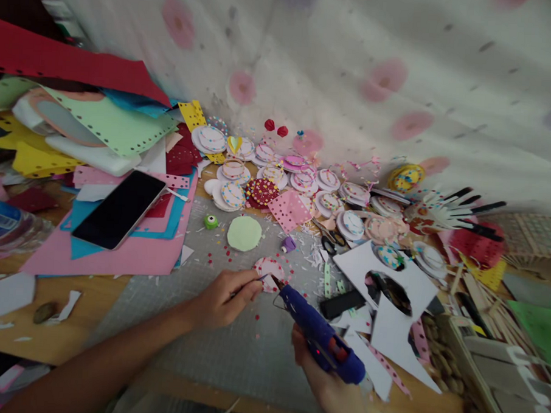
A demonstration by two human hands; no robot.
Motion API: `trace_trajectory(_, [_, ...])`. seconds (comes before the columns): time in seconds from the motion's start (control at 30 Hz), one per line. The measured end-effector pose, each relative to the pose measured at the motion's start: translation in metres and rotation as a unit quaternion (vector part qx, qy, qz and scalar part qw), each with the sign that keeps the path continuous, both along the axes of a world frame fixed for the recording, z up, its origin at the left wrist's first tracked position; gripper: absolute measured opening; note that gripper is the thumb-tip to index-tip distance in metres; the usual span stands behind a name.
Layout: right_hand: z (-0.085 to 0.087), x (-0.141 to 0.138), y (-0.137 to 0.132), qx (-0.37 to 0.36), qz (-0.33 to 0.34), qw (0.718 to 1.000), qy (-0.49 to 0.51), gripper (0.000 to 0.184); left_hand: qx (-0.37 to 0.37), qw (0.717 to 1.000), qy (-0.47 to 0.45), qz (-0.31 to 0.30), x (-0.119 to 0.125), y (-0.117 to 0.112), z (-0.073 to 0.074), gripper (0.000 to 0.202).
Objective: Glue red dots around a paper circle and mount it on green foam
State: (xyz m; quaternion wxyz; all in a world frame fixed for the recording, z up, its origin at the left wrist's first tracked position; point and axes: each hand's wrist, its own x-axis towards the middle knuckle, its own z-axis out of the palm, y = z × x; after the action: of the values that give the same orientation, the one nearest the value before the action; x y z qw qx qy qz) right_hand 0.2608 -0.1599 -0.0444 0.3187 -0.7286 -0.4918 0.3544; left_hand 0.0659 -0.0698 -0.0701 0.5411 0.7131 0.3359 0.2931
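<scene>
In my right hand (312,360) is a blue hot glue gun (320,333) with a small red light lit on its body. Its nozzle points up and left, close to the fingertips of my left hand (235,296). Those fingers are pinched together on something small and thin that I cannot make out. Just behind both lies a pink paper disc (269,267) dotted with small red pieces, partly covered by the fingers and nozzle. A pale green paper disc (244,232) rests farther back on the grey cutting mat (174,330), near a purple bottle cap-like piece (288,244).
Decorated little paper hats (233,194) crowd the back of the table. A phone (120,209) lies on coloured sheets at left, near a plastic bottle (10,225). Scissors (329,236), cut white card (359,265) and a black bar (342,304) lie right. A patterned curtain (309,62) hangs behind.
</scene>
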Motion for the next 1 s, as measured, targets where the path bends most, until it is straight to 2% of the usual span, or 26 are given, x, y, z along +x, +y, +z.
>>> trace_trajectory(0.13, [0.002,0.007,-0.006,-0.035,-0.073,0.996,0.047,0.036,-0.054,0.998,-0.023,0.008,0.000,-0.001,0.001,0.038])
trace_trajectory(0.23, [0.007,0.021,-0.011,-0.017,-0.128,0.988,0.087,0.046,-0.103,0.993,-0.052,0.006,0.001,0.000,0.001,0.042])
trace_trajectory(0.33, [0.004,0.052,-0.016,0.020,-0.198,0.979,0.032,0.051,-0.131,0.987,-0.088,0.005,0.000,0.001,-0.001,0.041])
trace_trajectory(0.43, [-0.012,0.099,-0.022,0.057,-0.237,0.968,-0.063,0.059,-0.151,0.980,-0.125,0.006,0.000,0.001,-0.002,0.040])
trace_trajectory(0.57, [-0.046,0.158,-0.027,0.078,-0.147,0.954,-0.249,0.067,-0.193,0.964,-0.184,0.013,0.001,-0.001,0.002,0.039])
trace_trajectory(0.67, [-0.066,0.181,-0.026,0.099,-0.086,0.937,-0.325,0.062,-0.239,0.943,-0.230,0.018,0.002,-0.006,0.010,0.039])
trace_trajectory(0.73, [-0.072,0.186,-0.024,0.102,-0.063,0.922,-0.369,0.061,-0.264,0.929,-0.259,0.017,0.002,-0.011,0.017,0.039])
trace_trajectory(0.8, [-0.070,0.184,-0.023,0.102,-0.069,0.893,-0.433,0.061,-0.279,0.918,-0.280,0.017,0.000,-0.017,0.023,0.039])
trace_trajectory(0.87, [-0.060,0.173,-0.022,0.107,-0.092,0.848,-0.511,0.063,-0.283,0.915,-0.289,0.015,-0.002,-0.023,0.029,0.039])
trace_trajectory(0.93, [-0.044,0.152,-0.024,0.143,-0.121,0.811,-0.555,0.061,-0.278,0.917,-0.286,0.016,-0.003,-0.028,0.035,0.038])
trace_trajectory(0.97, [-0.035,0.138,-0.025,0.188,-0.137,0.805,-0.546,0.055,-0.273,0.920,-0.282,0.018,-0.003,-0.030,0.039,0.038])
trace_trajectory(1.0, [-0.026,0.121,-0.026,0.239,-0.135,0.813,-0.513,0.046,-0.268,0.922,-0.278,0.023,-0.001,-0.032,0.042,0.037])
